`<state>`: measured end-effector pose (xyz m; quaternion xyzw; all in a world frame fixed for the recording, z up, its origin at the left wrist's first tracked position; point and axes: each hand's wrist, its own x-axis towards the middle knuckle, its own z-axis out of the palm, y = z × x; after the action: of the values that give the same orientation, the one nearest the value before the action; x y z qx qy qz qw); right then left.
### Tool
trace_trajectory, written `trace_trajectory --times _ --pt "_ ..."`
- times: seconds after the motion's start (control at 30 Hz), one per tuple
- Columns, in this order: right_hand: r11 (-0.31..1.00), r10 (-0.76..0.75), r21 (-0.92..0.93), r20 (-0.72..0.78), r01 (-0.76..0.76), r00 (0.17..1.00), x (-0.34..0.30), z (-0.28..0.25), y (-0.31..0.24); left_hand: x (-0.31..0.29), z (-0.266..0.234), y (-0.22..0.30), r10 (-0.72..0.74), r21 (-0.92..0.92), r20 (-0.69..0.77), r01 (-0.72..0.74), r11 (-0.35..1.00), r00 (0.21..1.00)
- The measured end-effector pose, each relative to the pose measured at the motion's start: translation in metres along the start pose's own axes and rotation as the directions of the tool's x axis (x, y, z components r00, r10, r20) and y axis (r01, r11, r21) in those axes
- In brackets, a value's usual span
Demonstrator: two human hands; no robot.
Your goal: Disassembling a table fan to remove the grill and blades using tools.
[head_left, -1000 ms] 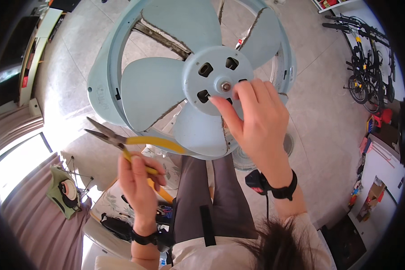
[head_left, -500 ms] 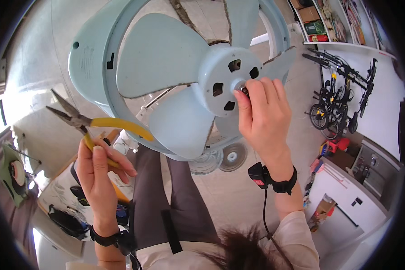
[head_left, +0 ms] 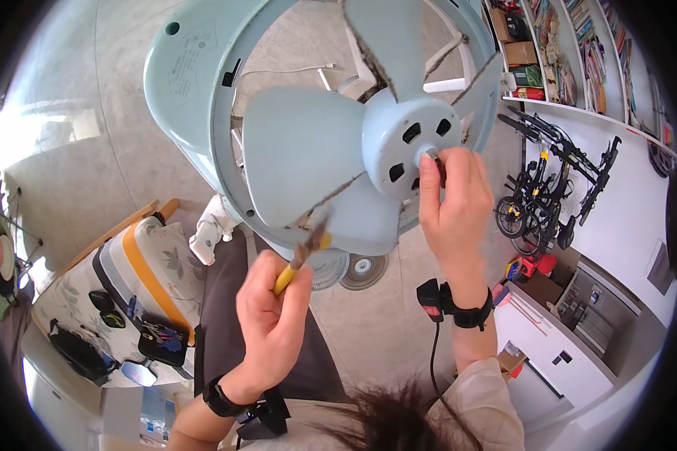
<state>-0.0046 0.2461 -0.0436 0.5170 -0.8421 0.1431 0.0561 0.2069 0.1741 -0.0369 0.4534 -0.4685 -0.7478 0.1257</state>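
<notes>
A pale blue fan housing [head_left: 179, 86] with dusty-edged fan blades [head_left: 305, 154] fills the upper middle. Its round hub [head_left: 387, 131] has dark openings around a small metal shaft. My right hand [head_left: 459, 203] pinches the shaft end at the hub's centre between thumb and fingers; whether a loose nut sits there is hidden. In my left hand [head_left: 274, 331] is a pair of pliers [head_left: 284, 279], gripped by the yellow handles, jaws pointing up in front of the lower blades. The jaws look blurred.
Two round parts, a pale grille [head_left: 329, 270] and a grey disc [head_left: 364, 272], lie on the floor beneath the fan. At left a cushioned seat [head_left: 135, 259] bears a tool pouch [head_left: 163, 342]. Folded bicycles [head_left: 557, 161] stand at right, near a bookshelf [head_left: 557, 56].
My left hand with the pliers has moved right, closer to the fan, and the pliers have turned. My view has shifted left; my right hand stays at the hub's centre.
</notes>
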Motion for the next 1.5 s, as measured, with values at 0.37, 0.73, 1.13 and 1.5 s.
trace_trajectory --times 0.37,0.73,1.13,1.5 --pt "0.995 -0.077 -0.058 0.016 0.078 0.997 0.004 0.0 0.005 0.037 0.012 -0.005 0.066 -0.188 -0.287 -0.124 0.974 0.956" --pt "0.979 -0.198 -0.043 0.014 0.198 0.98 0.005 0.004 0.014 0.07 0.012 0.002 0.231 0.101 -0.297 -0.21 0.973 0.927" --pt "0.841 -0.54 0.02 0.11 0.541 0.835 0.032 -0.006 0.038 0.083 0.008 0.015 0.203 0.148 -0.338 -0.162 0.976 0.919" --pt "0.645 -0.755 0.023 0.17 0.764 0.633 0.052 -0.008 0.049 0.086 0.008 0.021 0.21 0.183 -0.36 -0.152 0.971 0.909"
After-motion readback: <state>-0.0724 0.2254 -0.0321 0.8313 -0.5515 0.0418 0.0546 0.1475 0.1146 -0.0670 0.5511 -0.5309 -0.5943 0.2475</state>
